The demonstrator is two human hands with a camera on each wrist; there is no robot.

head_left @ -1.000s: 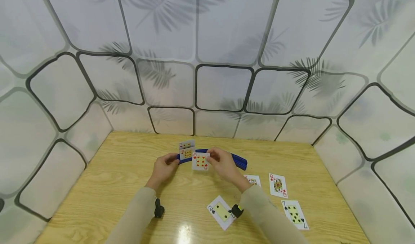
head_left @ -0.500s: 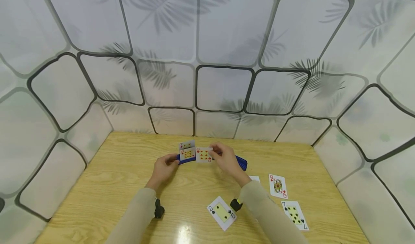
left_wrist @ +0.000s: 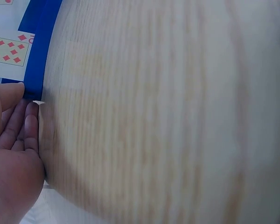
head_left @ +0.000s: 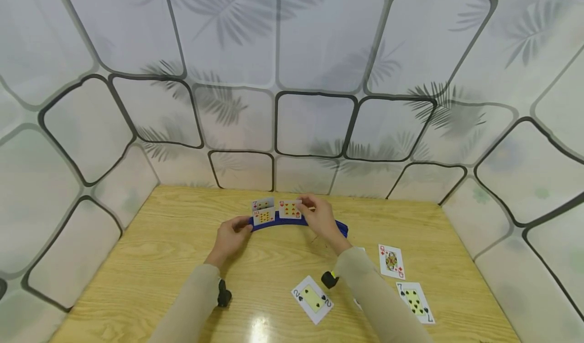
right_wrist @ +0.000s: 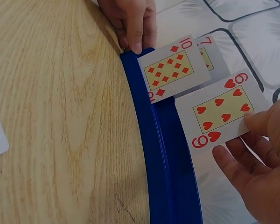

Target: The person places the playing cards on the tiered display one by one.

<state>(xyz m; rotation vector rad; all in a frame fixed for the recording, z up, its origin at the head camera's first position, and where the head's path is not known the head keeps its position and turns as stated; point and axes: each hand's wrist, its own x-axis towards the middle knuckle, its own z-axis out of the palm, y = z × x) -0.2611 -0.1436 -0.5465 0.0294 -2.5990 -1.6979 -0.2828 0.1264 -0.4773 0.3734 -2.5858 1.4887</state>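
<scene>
A curved blue card holder (head_left: 288, 222) lies across the table before me. My left hand (head_left: 231, 237) pinches its left end, thumb on top, as the left wrist view shows. Standing in the holder near that hand is a ten of diamonds (right_wrist: 169, 70), with a red seven (right_wrist: 219, 65) partly hidden behind it. Between thumb and fingers of my right hand (head_left: 319, 219) is a six of hearts (right_wrist: 221, 112), sideways and face toward me. This card is over the holder's rear part, just right of the ten; whether its lower edge sits in a slot, I cannot tell.
Nearer me on the wooden table (head_left: 159, 262) lies a two of spades (head_left: 312, 300). To the right are a queen of diamonds (head_left: 391, 262) and a seven of spades (head_left: 415, 302). My right sleeve covers other cards, with only edges showing. A patterned curtain (head_left: 315, 125) encloses the table.
My right hand has carried the six of hearts up and to the right, from in front of the holder to over its rear part. The left hand has stayed put.
</scene>
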